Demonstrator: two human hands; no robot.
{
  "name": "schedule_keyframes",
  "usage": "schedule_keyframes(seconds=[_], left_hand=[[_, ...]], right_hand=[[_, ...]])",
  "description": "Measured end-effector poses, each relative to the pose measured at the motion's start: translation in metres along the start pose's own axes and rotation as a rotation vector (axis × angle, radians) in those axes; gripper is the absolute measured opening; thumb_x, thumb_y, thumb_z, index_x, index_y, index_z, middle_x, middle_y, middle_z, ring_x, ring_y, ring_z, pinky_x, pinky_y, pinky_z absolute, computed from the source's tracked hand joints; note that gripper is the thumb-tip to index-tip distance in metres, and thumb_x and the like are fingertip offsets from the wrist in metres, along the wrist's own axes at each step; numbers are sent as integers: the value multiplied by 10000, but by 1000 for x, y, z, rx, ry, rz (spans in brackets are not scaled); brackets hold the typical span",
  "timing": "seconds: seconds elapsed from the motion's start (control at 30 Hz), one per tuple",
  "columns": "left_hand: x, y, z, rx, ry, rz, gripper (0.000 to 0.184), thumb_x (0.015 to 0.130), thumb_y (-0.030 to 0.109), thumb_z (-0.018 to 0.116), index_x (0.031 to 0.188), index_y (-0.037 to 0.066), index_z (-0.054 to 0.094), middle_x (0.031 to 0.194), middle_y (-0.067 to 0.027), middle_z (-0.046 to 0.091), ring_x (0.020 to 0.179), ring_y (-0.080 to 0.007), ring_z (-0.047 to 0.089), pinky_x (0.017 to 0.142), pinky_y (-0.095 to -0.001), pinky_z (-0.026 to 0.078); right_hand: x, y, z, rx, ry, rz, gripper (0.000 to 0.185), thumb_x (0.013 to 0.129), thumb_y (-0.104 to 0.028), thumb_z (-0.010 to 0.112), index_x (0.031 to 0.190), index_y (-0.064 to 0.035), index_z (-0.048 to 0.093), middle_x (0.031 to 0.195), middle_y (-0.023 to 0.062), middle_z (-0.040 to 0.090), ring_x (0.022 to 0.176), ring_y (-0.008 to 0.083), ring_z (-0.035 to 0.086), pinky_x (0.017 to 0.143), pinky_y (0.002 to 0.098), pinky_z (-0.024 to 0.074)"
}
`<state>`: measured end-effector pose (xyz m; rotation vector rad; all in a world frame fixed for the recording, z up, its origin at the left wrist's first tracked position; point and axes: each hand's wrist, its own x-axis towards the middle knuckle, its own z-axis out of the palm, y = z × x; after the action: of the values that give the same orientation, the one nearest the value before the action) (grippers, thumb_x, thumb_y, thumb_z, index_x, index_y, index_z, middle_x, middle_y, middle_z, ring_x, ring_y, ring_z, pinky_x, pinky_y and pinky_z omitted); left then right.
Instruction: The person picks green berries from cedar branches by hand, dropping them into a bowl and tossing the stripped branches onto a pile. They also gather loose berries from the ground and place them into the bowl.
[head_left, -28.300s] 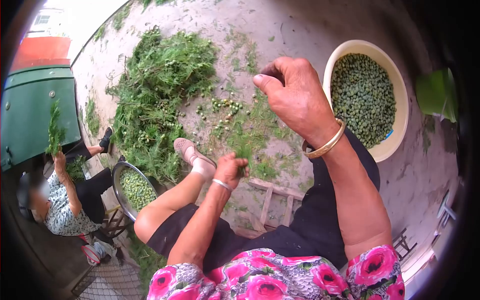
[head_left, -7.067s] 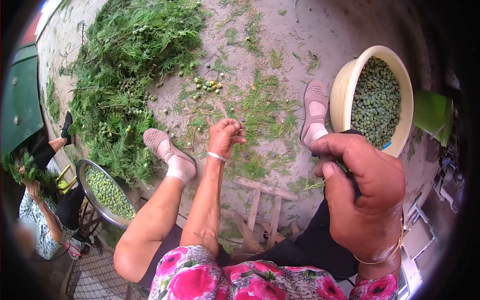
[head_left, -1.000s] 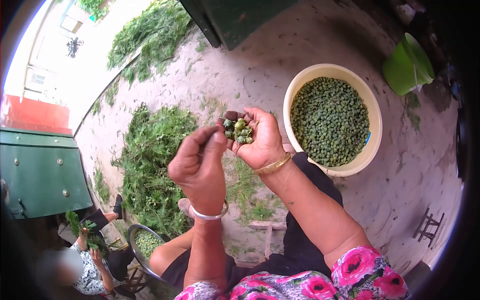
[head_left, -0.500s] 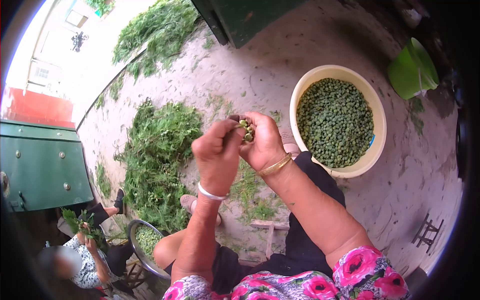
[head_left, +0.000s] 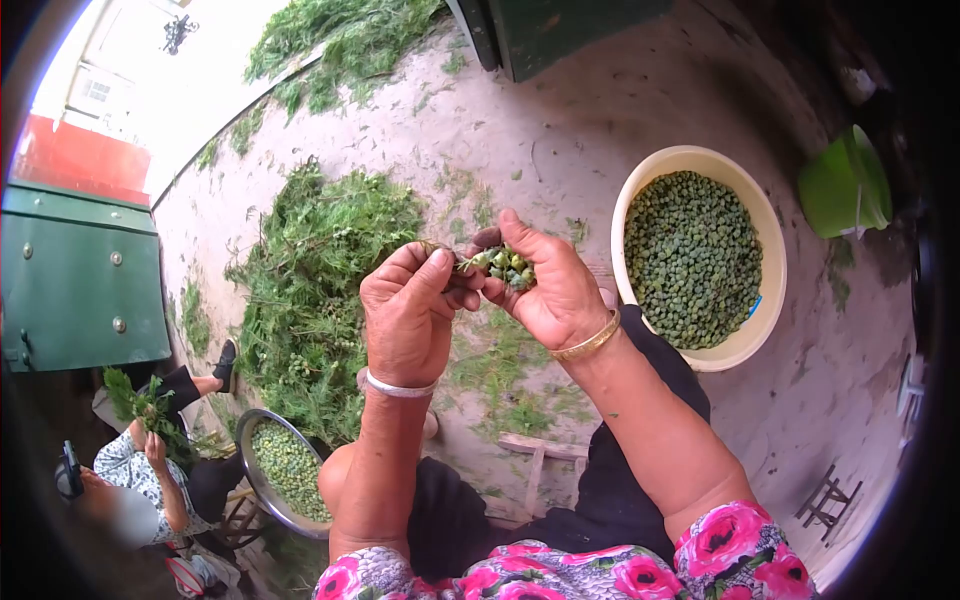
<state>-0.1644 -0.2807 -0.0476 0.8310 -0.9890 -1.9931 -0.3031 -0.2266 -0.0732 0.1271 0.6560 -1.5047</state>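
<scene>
My right hand (head_left: 545, 285), with a gold bangle, is cupped round a small handful of green cones (head_left: 508, 268). Beside it, my left hand (head_left: 412, 310), with a silver bangle, pinches a thin green sprig (head_left: 462, 264) between thumb and finger. The two hands almost touch. Right of them, a large cream basin (head_left: 772, 300) holds a heap of the same green cones (head_left: 690, 260). A big pile of leafy green branches (head_left: 320, 270) lies on the ground to the left.
At the lower left a co-worker (head_left: 150, 480) holds a green branch beside a metal bowl (head_left: 248, 470) of green cones. A green bucket (head_left: 845, 185) stands at the right. A wooden frame (head_left: 540, 447) lies near my legs. Green doors (head_left: 80, 280) are at the left.
My hands have moved a little apart, showing more of the cones in my right palm. Half a second ago, my left fingers were up against that palm. The camera view has shifted slightly.
</scene>
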Motion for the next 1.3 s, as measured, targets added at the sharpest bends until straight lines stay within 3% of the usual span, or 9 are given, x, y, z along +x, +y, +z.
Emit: schedule_keyframes(seconds=[0.17,0.37,0.5,0.6,0.7,0.8,0.93,1.07,1.3], left_hand=[[0,1,-4,-31,155,17,94,907,53,562,864,-30,561,752,-103,627,610,-170,609,545,-269,498],[8,6,-24,-343,195,38,46,916,64,564,910,19,565,811,-92,610,680,-132,543,569,-273,442],[2,16,-40,-144,194,3,65,875,3,555,928,-27,578,772,-100,612,649,-140,572,534,-276,469],[-5,14,-47,618,-199,-141,272,755,-58,534,1003,-56,645,849,-122,664,788,-163,632,660,-285,531],[-16,3,-36,1399,-374,371,214,726,-52,653,939,-29,657,817,-99,664,681,-127,629,613,-253,496],[-27,9,-5,1187,-15,312,230,696,-39,711,916,-15,650,821,-90,651,657,-128,617,585,-247,475],[-17,-4,9,1253,45,746,239,695,-14,728,919,3,646,742,-78,607,595,-158,585,535,-271,455],[-12,-15,9,1481,19,869,280,691,10,727,952,0,627,694,-98,541,577,-246,547,503,-342,432],[-7,-28,0,1625,-17,998,185,711,-23,689,875,6,608,690,-107,537,557,-253,535,494,-340,423]], right_hand=[[-7,6,12,-432,-98,-79,183,838,-116,686,911,25,594,779,64,612,702,99,582,516,187,418],[4,2,7,-155,-83,62,154,873,-98,584,908,52,595,858,150,635,768,171,613,553,234,471],[0,-6,14,42,2,72,239,873,-137,505,929,77,595,903,190,635,826,267,627,702,337,543],[3,-11,7,98,-5,28,256,865,-134,484,935,88,593,919,202,637,863,298,619,778,402,538],[2,-13,5,146,-6,-1,254,867,-128,477,935,89,589,919,206,635,882,309,613,794,425,530],[1,-11,4,155,-14,8,249,868,-126,473,927,88,585,904,200,632,882,314,610,800,433,527],[4,-2,-1,120,-93,68,237,871,-125,469,913,76,588,884,178,632,860,291,616,797,404,524],[6,8,1,135,-39,50,231,878,-125,462,905,55,603,882,146,638,838,225,619,784,349,516],[9,13,-3,112,-82,31,225,879,-117,459,900,47,611,872,142,634,828,223,615,803,340,505]])
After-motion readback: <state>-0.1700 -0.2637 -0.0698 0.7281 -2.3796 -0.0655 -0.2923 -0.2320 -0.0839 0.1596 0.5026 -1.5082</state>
